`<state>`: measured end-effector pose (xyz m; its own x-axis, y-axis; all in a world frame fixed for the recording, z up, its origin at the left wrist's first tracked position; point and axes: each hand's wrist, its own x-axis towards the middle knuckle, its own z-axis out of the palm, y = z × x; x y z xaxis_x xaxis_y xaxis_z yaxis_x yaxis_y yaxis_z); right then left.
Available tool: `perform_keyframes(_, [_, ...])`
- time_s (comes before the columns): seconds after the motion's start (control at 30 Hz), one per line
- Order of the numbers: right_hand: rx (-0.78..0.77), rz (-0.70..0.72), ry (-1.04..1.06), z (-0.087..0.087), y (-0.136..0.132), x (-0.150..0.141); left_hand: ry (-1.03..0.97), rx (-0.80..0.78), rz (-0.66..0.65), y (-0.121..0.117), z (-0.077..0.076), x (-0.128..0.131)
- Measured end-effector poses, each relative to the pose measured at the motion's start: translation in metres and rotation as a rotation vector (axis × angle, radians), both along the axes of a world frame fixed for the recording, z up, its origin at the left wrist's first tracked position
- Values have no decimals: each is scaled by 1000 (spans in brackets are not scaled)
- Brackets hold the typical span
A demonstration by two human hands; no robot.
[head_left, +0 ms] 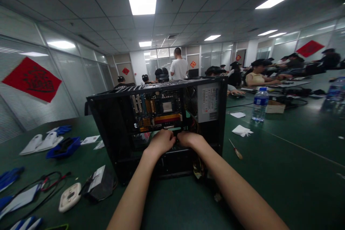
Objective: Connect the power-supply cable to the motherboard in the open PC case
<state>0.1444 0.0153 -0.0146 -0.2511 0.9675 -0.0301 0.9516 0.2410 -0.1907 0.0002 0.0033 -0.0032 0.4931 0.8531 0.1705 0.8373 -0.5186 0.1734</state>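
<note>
An open black computer case [106, 129] stands on its side in front of me. Inside it show a motherboard [147, 106] with coloured slots and a silver power supply [208, 101] with a label. My left hand [161, 139] reaches over the lower edge into the case, its fingers curled. Close beside it, my right hand [190, 139] is bent down with its fingers curled inward, near the bottom of the motherboard. Whatever the fingertips grip is hidden. Bundled cables [198, 169] hang below my right wrist.
On the green table [258, 172] lie a screwdriver [236, 149], crumpled tissue [242, 130] and a water bottle [260, 104] at right. A blue tray [63, 148], a dark boxy part [99, 184], a white oval object [69, 197], cables and gloves lie left. Several people sit beyond.
</note>
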Motion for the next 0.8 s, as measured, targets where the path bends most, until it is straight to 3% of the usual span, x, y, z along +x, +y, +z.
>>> perform_keyframes(0.1, [80, 65, 54, 8, -4, -7, -65, 44, 1, 2, -2, -3])
perform_keyframes(0.23, [407, -18, 188, 32, -19, -20, -230, 109, 74, 4, 3, -13])
perform_keyframes(0.33, [627, -49, 357, 53, -33, -19, -237, 66, -65, 1, 15, -21])
perform_keyframes(0.43, [748, 7, 659, 65, -43, -9, -176, 51, -145, -8, 29, -24])
perform_keyframes(0.57, [700, 90, 917, 66, -45, -8, -127, 3, -173, -31, 51, -29])
perform_keyframes(0.8, [589, 126, 874, 63, -44, -17, -24, -592, -299, -97, 101, -57])
